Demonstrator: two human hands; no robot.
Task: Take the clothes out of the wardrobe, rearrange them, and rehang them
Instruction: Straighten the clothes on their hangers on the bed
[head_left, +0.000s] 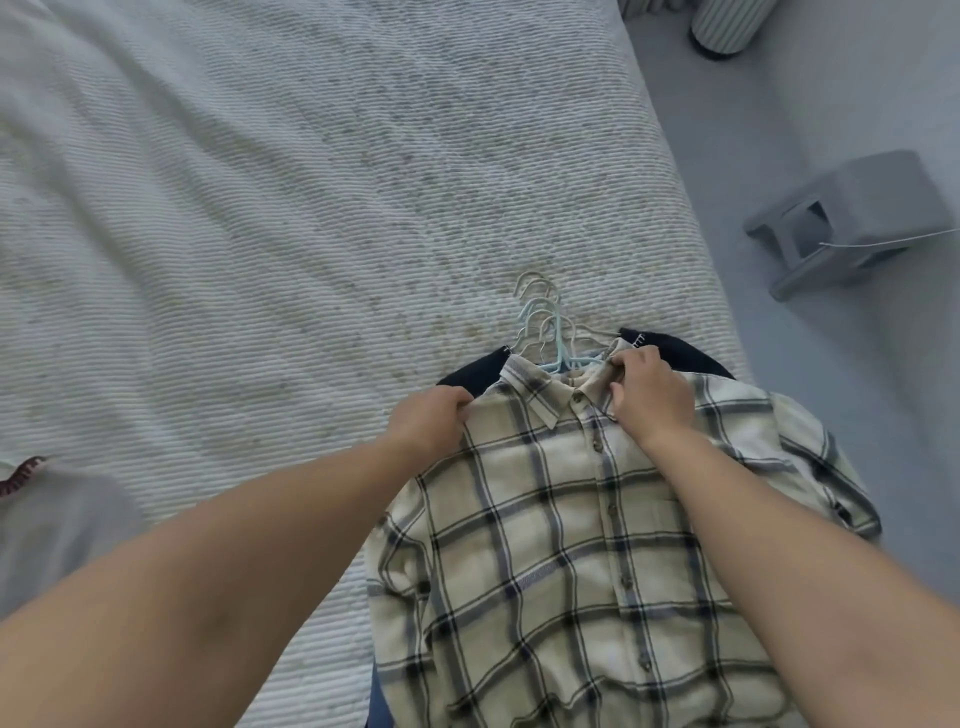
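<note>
Clearly the clothes are out of the wardrobe: a stack of garments on hangers lies on the bed (260, 208), near its right edge, with a cream plaid shirt (571, 545) on top and a dark navy garment (467, 376) showing under its shoulders. The bunched hanger hooks (545, 322), some white and some pale blue, fan out past the collar toward the middle of the bed. The left hand (431, 421) grips the shirt's left shoulder seam, fingers curled over the fabric edge, while the right hand (649, 395) pinches the collar close to the hooks; the two hands are apart, one on each side of the neckline. The shirt looks like a soft brushed flannel, light and limp, so it will drape and slide off a thin hanger unless the shoulders are seated evenly and the top button holds. It should be best taken by the collar and shoulder seams, as now, rather than by the body, which would only bunch. The hangers are stiff and thin, and their hooks probably tangle, so lifting one garment likely calls for separating its hook first. A grey stool (852, 218) lies tipped on the floor to the right, well clear of the bed.
</note>
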